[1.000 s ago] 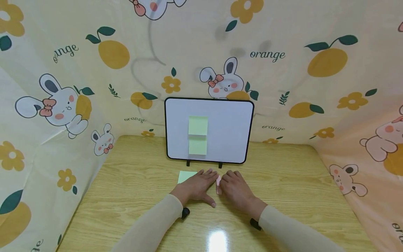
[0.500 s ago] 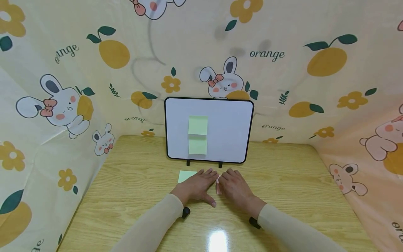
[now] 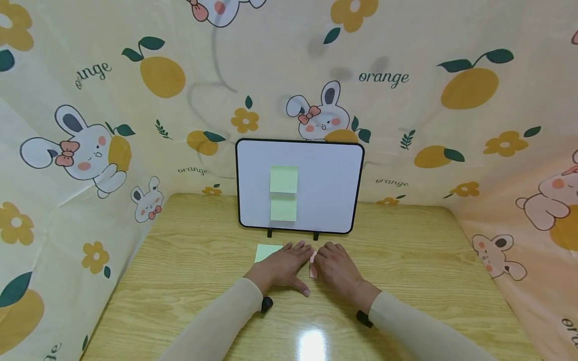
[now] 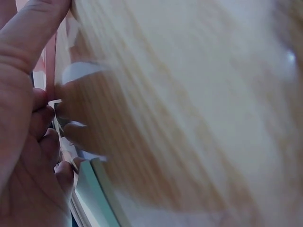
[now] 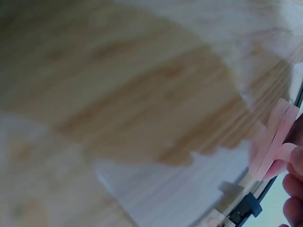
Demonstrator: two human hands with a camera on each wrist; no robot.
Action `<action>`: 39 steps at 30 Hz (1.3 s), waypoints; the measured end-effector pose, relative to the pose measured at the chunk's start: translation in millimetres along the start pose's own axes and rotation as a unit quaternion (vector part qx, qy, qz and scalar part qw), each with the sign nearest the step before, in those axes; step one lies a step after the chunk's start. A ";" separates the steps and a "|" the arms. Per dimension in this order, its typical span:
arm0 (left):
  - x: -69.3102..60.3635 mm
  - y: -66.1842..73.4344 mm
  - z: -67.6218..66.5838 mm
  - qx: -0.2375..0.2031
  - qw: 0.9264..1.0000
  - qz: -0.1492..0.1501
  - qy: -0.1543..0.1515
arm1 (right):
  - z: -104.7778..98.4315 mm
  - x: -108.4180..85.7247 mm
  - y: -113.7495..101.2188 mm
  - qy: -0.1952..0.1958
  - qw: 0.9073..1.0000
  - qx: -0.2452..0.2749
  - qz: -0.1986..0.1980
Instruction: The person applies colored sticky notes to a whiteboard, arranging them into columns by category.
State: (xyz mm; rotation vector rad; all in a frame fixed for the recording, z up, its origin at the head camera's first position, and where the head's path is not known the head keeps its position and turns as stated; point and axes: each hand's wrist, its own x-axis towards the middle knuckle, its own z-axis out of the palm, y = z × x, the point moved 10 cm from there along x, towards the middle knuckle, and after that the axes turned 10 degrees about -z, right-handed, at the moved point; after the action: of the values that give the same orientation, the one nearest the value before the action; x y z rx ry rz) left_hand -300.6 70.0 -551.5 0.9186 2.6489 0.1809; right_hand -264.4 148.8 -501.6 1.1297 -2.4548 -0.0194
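Note:
Between my two hands on the table lies a pink sticky note pad (image 3: 313, 269), mostly covered in the head view. My left hand (image 3: 287, 265) lies flat with its fingers straight, the fingertips at the pad's left side. Beside that hand is a green sticky note pad (image 3: 267, 252), partly hidden under it; in the left wrist view its edge (image 4: 102, 191) shows below the fingers. My right hand (image 3: 338, 268) has curled fingers and pinches the top sheet of the pink pad (image 5: 271, 142), which bends up at the fingertips in the right wrist view.
Behind the hands a whiteboard (image 3: 329, 185) with a black frame stands on two small black feet (image 3: 315, 236). Two green sticky notes, an upper note (image 3: 284, 179) and a lower note (image 3: 283, 209), are stuck on it. A patterned cloth (image 3: 271, 60) surrounds the wooden table (image 3: 406, 260).
My right hand has shifted very slightly left at the pink pad. The left hand and both pads stay in place.

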 end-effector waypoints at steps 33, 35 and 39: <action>-56.3 23.5 2.7 0.009 0.995 0.076 0.061 | 1.9 1.9 4.6 -0.013 0.999 0.009 0.032; -58.4 29.9 3.4 0.019 0.994 0.089 0.065 | 2.3 2.2 5.3 -0.015 0.999 0.011 0.035; -58.4 36.4 6.8 0.031 0.993 0.098 0.066 | 2.8 2.9 5.7 -0.014 0.999 0.011 0.036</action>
State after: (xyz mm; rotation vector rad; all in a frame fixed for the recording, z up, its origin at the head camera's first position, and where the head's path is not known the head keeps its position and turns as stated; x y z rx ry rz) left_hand -234.1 62.3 -534.2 1.2272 2.6953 0.2130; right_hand -271.2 150.0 -501.9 1.0551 -2.5253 0.0143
